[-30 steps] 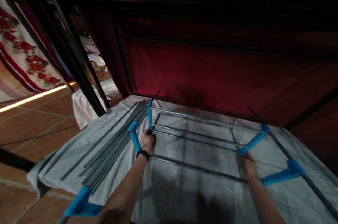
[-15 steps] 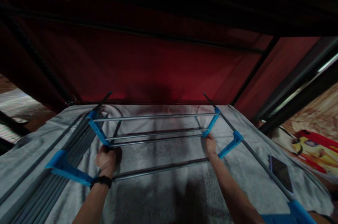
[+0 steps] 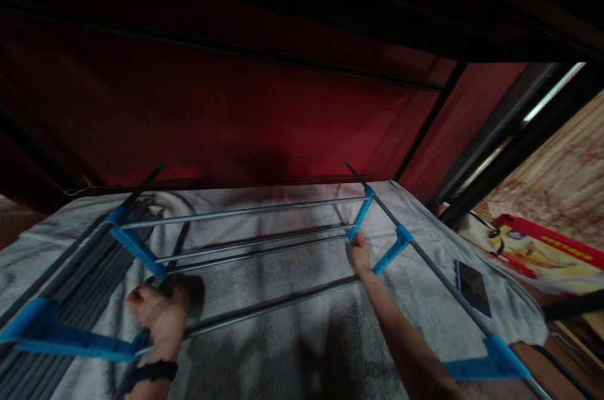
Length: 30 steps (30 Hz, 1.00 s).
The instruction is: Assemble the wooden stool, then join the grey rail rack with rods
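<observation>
A person kneels over a grey towel spread on the floor, working on a metal rack frame that lies flat across the middle of it. Everything below is placed relative to that frame.

Nearest, at the frame's near-left corner, the left hand is closed around the end of a grey rod, just below a blue plastic connector; a dark band sits on the wrist. A second blue bracket lies just left of that hand, over a bundle of loose grey rods running along the frame's left side.

At the frame's right end, the right hand rests with its fingers curled at the foot of another blue connector; whether it truly grips is unclear in the dim light. Just right of it, a long side pole carries two more blue brackets, and a dark phone lies on the towel further right.

Compared with a second ago, the view has swung rightwards and the left hand has slid nearer along the frame's left end. Both hands have stayed on the frame's ends, so it seems the frame is being steadied or adjusted.

Behind the frame hangs a dark red fabric wall.
</observation>
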Each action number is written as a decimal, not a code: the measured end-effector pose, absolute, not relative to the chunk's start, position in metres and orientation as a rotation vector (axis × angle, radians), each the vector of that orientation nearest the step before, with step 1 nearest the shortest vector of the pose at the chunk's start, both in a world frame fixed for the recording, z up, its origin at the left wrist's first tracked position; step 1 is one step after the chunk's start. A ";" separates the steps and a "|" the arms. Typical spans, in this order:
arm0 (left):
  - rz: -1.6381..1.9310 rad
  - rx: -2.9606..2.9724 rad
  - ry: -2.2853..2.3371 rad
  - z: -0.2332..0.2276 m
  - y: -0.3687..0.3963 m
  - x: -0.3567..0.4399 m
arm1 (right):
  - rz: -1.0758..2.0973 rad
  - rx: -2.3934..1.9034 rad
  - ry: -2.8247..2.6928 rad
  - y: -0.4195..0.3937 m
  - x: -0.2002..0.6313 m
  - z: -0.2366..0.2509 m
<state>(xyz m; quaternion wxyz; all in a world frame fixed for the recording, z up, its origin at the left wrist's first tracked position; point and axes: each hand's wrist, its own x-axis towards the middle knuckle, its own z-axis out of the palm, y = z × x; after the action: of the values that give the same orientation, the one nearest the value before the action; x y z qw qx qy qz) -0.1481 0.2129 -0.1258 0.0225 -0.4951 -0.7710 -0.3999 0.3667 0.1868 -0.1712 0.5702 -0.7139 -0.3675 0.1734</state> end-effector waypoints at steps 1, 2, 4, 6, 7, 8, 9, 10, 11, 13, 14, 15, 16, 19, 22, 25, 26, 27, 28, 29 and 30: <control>-1.215 -1.592 -2.338 -0.126 0.209 -0.134 | 0.408 -1.670 -0.862 0.187 0.367 -0.172; -1.211 -1.843 -2.185 -0.125 0.206 -0.115 | 0.408 -1.666 -0.861 0.187 0.367 -0.172; -1.259 -2.359 -1.780 -0.121 0.206 -0.071 | 0.409 -1.659 -0.860 0.186 0.366 -0.172; -1.158 -2.646 -1.552 -0.115 0.214 -0.026 | 0.409 -1.656 -0.862 0.186 0.365 -0.171; -1.047 -2.710 -1.539 -0.113 0.219 -0.006 | 0.407 -1.656 -0.862 0.185 0.364 -0.170; -0.937 -2.759 -1.547 -0.110 0.225 0.012 | 0.404 -1.658 -0.862 0.185 0.363 -0.169; -0.837 -2.814 -1.550 -0.108 0.231 0.026 | 0.402 -1.661 -0.864 0.184 0.362 -0.168; -0.740 -2.872 -1.548 -0.106 0.236 0.038 | 0.400 -1.665 -0.868 0.184 0.361 -0.166; -0.659 -2.930 -1.545 -0.105 0.241 0.047 | 0.399 -1.670 -0.873 0.183 0.360 -0.165; -0.534 -3.039 -1.543 -0.105 0.248 0.058 | 0.400 -1.681 -0.879 0.183 0.358 -0.161; -0.494 -3.073 -1.561 -0.106 0.251 0.061 | 0.403 -1.687 -0.879 0.182 0.357 -0.160; -0.465 -3.093 -1.592 -0.107 0.253 0.064 | 0.407 -1.694 -0.875 0.182 0.356 -0.158; -0.449 -3.100 -1.627 -0.108 0.254 0.065 | 0.412 -1.700 -0.869 0.182 0.356 -0.157; -0.435 -3.096 -1.712 -0.108 0.258 0.067 | 0.429 -1.690 -0.864 0.182 0.354 -0.154; -0.451 -3.095 -1.744 -0.106 0.259 0.066 | 0.433 -1.668 -0.871 0.181 0.354 -0.153; -0.459 -3.120 -1.713 -0.105 0.258 0.065 | 0.447 -1.675 -0.868 0.181 0.354 -0.153; -0.451 -3.124 -1.706 -0.105 0.258 0.065 | 0.454 -1.679 -0.864 0.180 0.354 -0.153; -0.441 -3.122 -1.705 -0.105 0.258 0.065 | 0.455 -1.682 -0.859 0.180 0.354 -0.154; -0.433 -3.116 -1.710 -0.106 0.258 0.065 | 0.453 -1.683 -0.854 0.180 0.355 -0.154; -0.430 -3.106 -1.719 -0.106 0.258 0.065 | 0.450 -1.684 -0.851 0.181 0.355 -0.154; -0.428 -3.099 -1.731 -0.106 0.258 0.065 | 0.447 -1.684 -0.849 0.181 0.355 -0.154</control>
<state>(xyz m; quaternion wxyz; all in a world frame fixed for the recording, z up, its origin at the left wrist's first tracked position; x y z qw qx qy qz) 0.0649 0.2582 -0.1062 -0.2151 -0.8464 -0.4729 -0.1169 0.3549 0.1808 -0.1545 0.5660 -0.7163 -0.3613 0.1900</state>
